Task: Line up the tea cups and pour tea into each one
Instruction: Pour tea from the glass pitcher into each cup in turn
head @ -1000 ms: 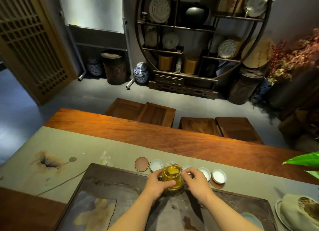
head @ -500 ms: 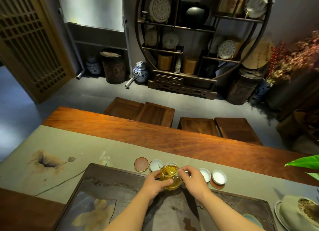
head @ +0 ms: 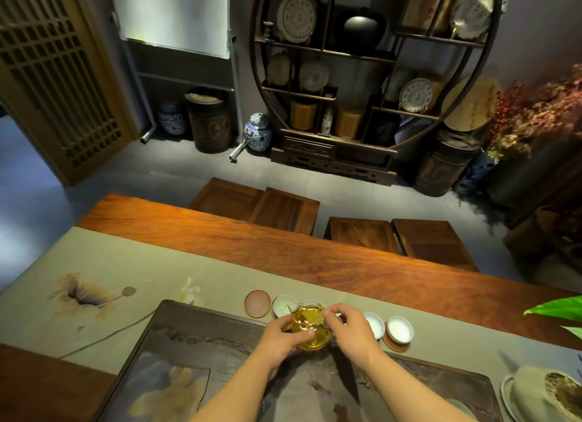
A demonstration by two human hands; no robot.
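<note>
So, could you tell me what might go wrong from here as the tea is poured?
1. The glass pitcher is tipped over the leftmost cup, which is small; tea could overshoot onto the cloth runner.
2. Both hands crowd the row, so a knuckle might knock the neighbouring cups.
3. The coaster at the left end has no cup.

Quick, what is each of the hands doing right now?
Left hand: closed around the glass pitcher of golden tea, tilting it toward a white cup.
Right hand: fingers closed on the pitcher's right side, steadying it.
</note>
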